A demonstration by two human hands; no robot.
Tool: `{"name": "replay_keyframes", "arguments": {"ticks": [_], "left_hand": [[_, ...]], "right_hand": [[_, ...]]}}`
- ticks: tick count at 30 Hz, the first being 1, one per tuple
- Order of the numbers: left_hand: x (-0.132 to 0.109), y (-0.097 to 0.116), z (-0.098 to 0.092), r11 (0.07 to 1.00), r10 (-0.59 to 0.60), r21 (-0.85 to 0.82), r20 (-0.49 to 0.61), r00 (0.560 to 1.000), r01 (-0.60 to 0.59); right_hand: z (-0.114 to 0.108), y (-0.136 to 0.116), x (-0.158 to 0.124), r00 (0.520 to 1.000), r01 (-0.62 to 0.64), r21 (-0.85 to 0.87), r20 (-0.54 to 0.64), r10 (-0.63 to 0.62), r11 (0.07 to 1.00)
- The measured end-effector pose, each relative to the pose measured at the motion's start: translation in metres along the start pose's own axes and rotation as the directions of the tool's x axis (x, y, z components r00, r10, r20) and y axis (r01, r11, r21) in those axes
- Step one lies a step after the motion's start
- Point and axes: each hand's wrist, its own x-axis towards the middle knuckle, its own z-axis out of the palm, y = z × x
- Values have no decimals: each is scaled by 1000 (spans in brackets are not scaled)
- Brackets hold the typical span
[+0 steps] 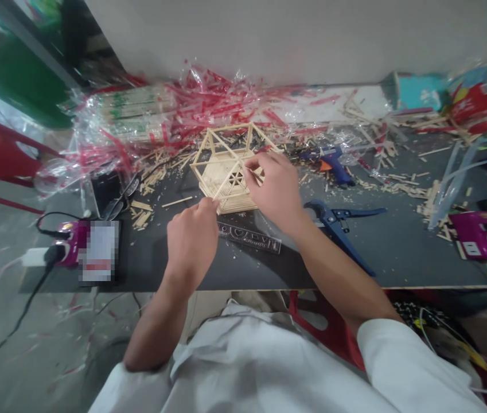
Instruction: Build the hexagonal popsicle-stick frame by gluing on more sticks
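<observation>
Tip for fitting this bit: I'd brace the model [221,166] low and go light, since the frame looks flimsy. Right hand [275,189] pinches a stick [255,174] against its front-right face. Left hand [191,241] is curled, touching the base's front; can't tell if it grips. Model sits mid-table [398,252], toward the back edge, just beyond both hands.
</observation>
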Motion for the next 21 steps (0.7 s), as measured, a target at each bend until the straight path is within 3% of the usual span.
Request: {"name": "replay_keyframes", "arguments": {"ticks": [8,12,16,21], "left_hand": [[2,4,-6,999,-5,38,47,999,3],[2,5,-5,999,9,41,21,1000,-10],[3,5,-3,1000,9,14,7,1000,-9],[3,5,-5,1000,11,-8,9,1000,-11]], "right_hand": [[-3,0,4,998,1,45,60,-3,999],[-1,1,3,999,20,32,49,-22,999],[-3,-1,7,986,142,-13,87,-140,990],[-6,-6,20,910,311,33,277,-308,950]]}}
